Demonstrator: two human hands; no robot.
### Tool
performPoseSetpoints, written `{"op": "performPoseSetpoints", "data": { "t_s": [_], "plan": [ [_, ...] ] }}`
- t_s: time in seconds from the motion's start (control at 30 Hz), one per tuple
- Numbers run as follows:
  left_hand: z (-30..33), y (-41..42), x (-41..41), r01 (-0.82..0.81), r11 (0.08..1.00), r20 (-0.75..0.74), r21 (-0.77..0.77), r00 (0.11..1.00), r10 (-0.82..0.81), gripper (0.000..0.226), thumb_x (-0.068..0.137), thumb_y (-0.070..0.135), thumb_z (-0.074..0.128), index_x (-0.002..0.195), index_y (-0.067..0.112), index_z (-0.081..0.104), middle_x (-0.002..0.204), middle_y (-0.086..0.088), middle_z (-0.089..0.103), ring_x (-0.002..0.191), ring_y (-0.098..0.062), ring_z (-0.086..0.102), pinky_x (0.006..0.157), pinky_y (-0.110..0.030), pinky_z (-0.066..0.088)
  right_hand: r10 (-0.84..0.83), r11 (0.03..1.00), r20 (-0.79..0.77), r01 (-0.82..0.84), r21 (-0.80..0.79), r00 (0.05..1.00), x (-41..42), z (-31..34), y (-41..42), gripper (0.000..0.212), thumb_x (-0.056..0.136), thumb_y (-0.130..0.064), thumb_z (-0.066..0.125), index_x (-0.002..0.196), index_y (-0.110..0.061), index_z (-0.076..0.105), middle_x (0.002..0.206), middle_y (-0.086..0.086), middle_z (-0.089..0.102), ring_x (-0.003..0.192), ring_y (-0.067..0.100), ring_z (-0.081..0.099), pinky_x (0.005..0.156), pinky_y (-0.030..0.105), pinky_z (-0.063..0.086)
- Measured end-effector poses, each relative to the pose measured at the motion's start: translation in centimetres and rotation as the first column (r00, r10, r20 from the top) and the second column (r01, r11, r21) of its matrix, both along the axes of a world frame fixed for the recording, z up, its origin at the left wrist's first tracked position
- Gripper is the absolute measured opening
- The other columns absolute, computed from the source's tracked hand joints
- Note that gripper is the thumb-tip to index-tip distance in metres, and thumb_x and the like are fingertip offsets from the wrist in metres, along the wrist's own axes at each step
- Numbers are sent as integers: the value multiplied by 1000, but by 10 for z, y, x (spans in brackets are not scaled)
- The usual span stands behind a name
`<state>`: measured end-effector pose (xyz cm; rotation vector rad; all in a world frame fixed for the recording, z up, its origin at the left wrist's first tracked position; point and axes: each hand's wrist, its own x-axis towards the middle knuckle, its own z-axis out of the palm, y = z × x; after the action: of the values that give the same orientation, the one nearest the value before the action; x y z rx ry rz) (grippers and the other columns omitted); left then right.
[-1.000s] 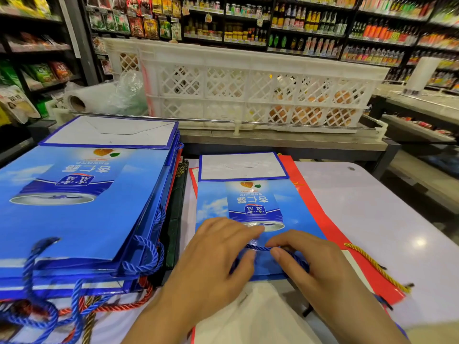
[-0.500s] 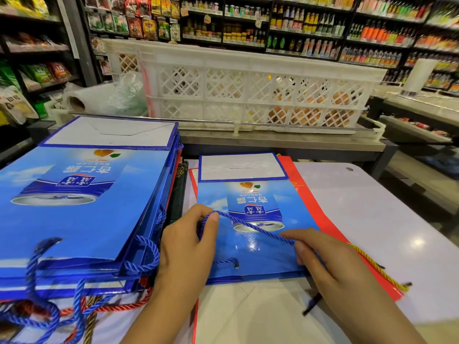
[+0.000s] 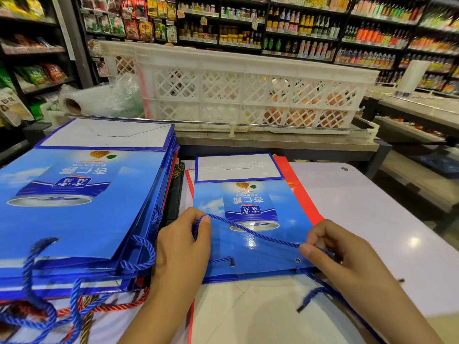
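While the cord (image 3: 250, 231) is stretched across the bag (image 3: 260, 247), this reads as the handle-fitting step.

Head view:
- The bag lies flat on the surface (image 3: 372, 219), just right of the stack (image 3: 74, 207) and on top of a red bag (image 3: 301, 194), mouth edge toward the person.
- Left hand (image 3: 181, 249): grip clamped on the cord, pinched thumb-to-finger at the bag's left edge. From there the cord drops to the left eyelet (image 3: 232, 263), where it looks seated.
- Right hand (image 3: 342, 256): grip clamped on the cord's other stretch, fingers curled round it just beside the right eyelet (image 3: 297, 260). That eyelet looks empty.
- A loose end (image 3: 310, 297) with a dark tip lies below the bag's edge. Can't tell which panel it belongs to.

Judgement: left side done, right side pending.

The next move calls for:
- slack from the left hand
- the tip lined up square with the right eyelet
- the tip pushed through without fraying
- a knot inside so it can't pull back

The bag needs pinning flat meanwhile. It's glossy and will likely slide on the red bag.
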<state>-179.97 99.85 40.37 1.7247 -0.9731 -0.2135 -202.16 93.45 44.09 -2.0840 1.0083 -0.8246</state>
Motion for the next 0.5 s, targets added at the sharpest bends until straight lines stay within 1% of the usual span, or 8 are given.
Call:
{"op": "performPoseSetpoints", "data": {
  "t_s": [0.07, 0.13, 0.2, 0.27, 0.3, 0.37, 0.43, 0.5],
  "plan": [
    [-1, 0, 1, 10, 1000, 19, 12, 1000, -10, 22, 94, 25, 53, 74, 22, 58, 66, 0, 60, 61, -14, 53, 53, -25, 38, 0, 995, 75, -8, 103, 997, 0, 0, 2, 13, 88, -20, 61, 78, -27, 65, 65, -4, 61, 57, 6, 49, 57, 16, 40],
    [-1, -1, 1, 29, 999, 40, 24, 999, -30, 18, 95, 25, 53, 78, 25, 60, 70, 3, 63, 64, -10, 55, 55, -22, 39, -7, 981, 131, -18, 193, 991, 0, -1, 3, 20, 91, -18, 57, 83, -30, 72, 76, -4, 69, 65, 13, 56, 64, 20, 46],
    [-2, -2, 0, 67, 998, 41, 8, 997, -67, 10, 95, 25, 54, 94, 31, 62, 84, 9, 65, 79, -6, 58, 66, -17, 44, -30, 969, 181, -16, 247, 983, 0, -1, 2, 27, 92, -13, 56, 86, -30, 75, 82, -1, 73, 67, 12, 61, 64, 19, 49],
    [-4, -3, 0, 101, 994, 102, -41, 990, -96, 24, 94, 32, 54, 117, 29, 59, 106, 14, 59, 99, -5, 54, 85, -14, 41, -84, 957, 209, 20, 290, 974, 0, -1, 0, 26, 90, -6, 59, 84, -24, 77, 82, 1, 74, 68, 12, 65, 61, 16, 50],
    [-4, -3, 1, 114, 991, 171, -66, 980, -102, 31, 91, 37, 53, 120, 28, 57, 113, 16, 55, 105, -3, 50, 89, -9, 36, -113, 950, 227, 39, 311, 967, 0, -2, -1, 25, 89, -3, 60, 85, -22, 76, 80, 2, 75, 66, 12, 66, 59, 14, 50],
    [-1, -2, 2, 167, 981, 269, -98, 954, -136, 32, 86, 43, 47, 113, 29, 58, 111, 22, 52, 106, 1, 48, 88, -3, 32, -150, 942, 272, 54, 330, 950, -2, -2, -3, 24, 87, 1, 61, 87, -18, 75, 78, 6, 74, 61, 12, 64, 53, 13, 47],
    [3, 0, -1, 283, 956, 302, -76, 920, -249, 27, 86, 46, 42, 100, 32, 60, 103, 23, 57, 100, 1, 54, 82, -6, 37, -173, 947, 312, 70, 315, 934, -3, -1, -5, 23, 86, 3, 62, 89, -16, 74, 76, 9, 73, 59, 13, 62, 52, 15, 47],
    [8, 0, -11, 437, 898, 353, 47, 834, -425, 38, 86, 51, 35, 101, 31, 63, 104, 22, 58, 100, 1, 53, 79, -11, 39, -182, 954, 345, 81, 287, 921, -3, 1, -9, 22, 84, 4, 63, 89, -15, 73, 74, 11, 71, 58, 15, 63, 53, 17, 49]
  ]
}}
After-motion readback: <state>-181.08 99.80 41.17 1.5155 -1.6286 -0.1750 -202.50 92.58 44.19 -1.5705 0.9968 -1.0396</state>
